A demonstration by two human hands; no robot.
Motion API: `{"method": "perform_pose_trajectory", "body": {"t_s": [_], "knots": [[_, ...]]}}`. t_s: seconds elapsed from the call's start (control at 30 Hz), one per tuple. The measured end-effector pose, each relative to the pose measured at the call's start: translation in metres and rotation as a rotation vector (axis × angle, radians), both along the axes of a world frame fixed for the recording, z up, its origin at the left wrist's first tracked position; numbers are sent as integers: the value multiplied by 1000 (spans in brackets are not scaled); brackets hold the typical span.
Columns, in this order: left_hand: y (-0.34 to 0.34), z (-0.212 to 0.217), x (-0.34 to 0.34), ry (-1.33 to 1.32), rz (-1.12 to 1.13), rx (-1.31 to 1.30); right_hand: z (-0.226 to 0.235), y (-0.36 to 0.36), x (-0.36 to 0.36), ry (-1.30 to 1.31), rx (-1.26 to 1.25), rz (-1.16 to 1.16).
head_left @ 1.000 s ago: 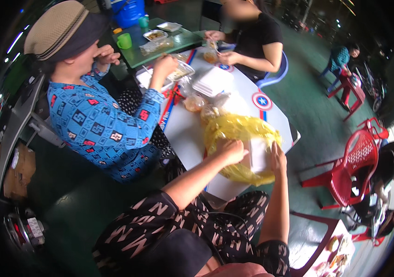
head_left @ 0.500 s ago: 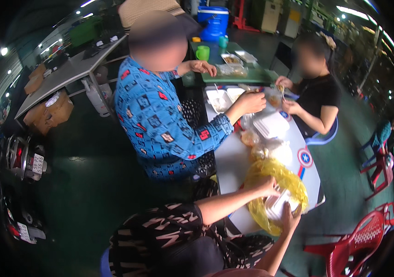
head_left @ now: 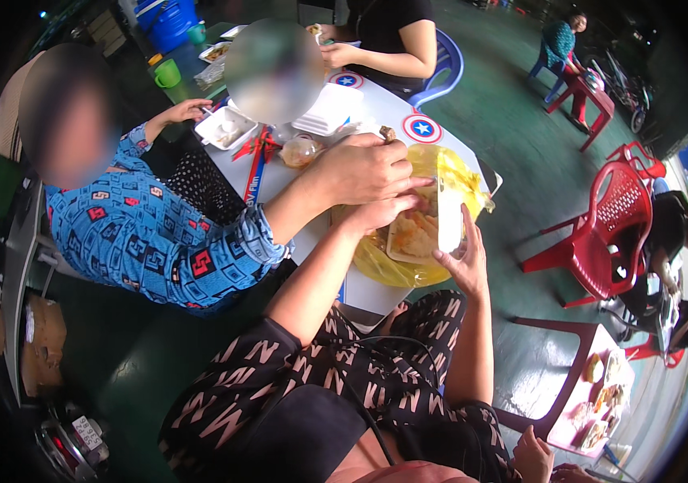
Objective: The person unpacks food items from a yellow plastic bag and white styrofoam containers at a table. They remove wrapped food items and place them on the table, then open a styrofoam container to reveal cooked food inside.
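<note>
A white foam food box lies open in a crumpled yellow plastic bag, its lid standing up on the right. Pale, orange-tinged food shows inside. My right hand grips the box's right side by the lid, thumb in front. At the far left edge of the box my left hand has its fingers closed on the rim, partly covered by a co-worker's hand. That hand reaches across above mine, pinching a small brown piece of food.
Beyond the bag stand a closed white foam box, a small clear bag and an open white tray. A patterned blue sleeve is close on my left. Red chairs and a low table with food are to the right.
My view has swung to the right and closer. The foam box has been opened and its lid raised. The co-worker's hand has come over my left hand with a food piece.
</note>
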State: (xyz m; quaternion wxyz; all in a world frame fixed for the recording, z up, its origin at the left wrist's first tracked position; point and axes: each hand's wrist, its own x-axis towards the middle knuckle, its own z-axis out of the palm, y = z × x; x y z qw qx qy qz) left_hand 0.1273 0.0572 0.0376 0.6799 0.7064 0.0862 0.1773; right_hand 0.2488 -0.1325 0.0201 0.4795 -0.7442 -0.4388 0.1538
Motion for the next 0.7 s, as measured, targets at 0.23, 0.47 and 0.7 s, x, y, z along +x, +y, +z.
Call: {"method": "perform_pose_trajectory", "body": {"t_s": [0.23, 0.47, 0.7], "knots": [[28, 46, -35, -106, 53, 1929, -6, 7, 4, -89, 49, -42], [0, 103, -21, -178, -355, 2311, -9, -6, 1, -62, 68, -98], [13, 31, -15, -297, 973, 3827, -24, -5, 3, -23, 98, -102]]}}
